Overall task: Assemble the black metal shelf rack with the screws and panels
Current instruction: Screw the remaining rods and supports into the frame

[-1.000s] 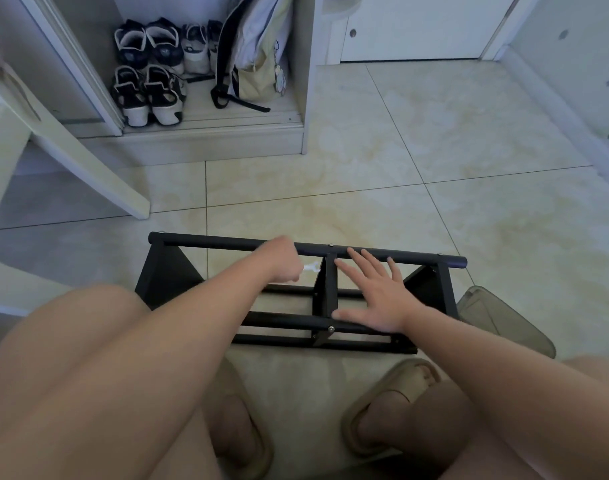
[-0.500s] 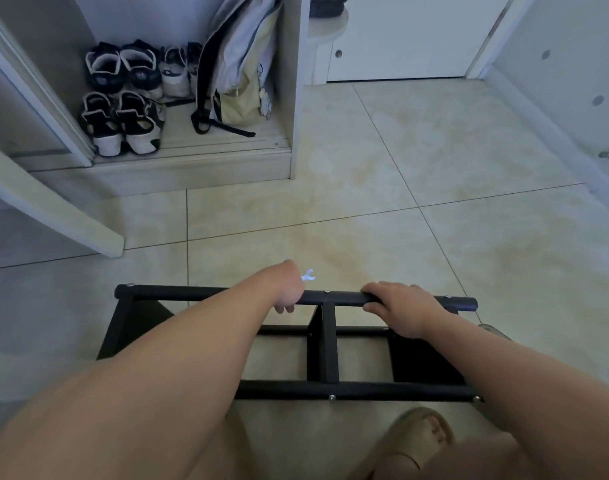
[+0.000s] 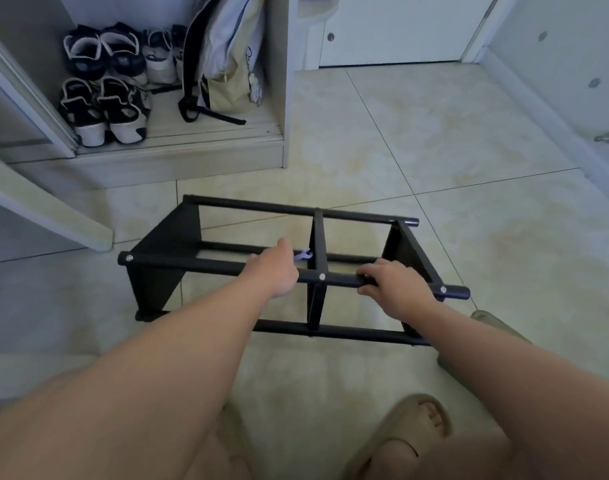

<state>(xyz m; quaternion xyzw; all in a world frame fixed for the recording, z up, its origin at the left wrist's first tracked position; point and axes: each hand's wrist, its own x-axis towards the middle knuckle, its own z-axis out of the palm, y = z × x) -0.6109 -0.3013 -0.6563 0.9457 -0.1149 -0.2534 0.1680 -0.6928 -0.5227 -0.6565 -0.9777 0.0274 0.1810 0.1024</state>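
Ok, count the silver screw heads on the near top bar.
3 on the bar: left end, centre divider joint, near the right end. The left hand or right hand may hide another.

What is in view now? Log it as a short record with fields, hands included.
rack: black, on the tiled floor, rails and centre divider fitted
left hand: holds a small silver wrench, over the front rail
right hand: grips the front rail, right of the divider
screw heads: visible at the front rail's left end, centre and right end
background: shoes and a backpack in an open cabinet
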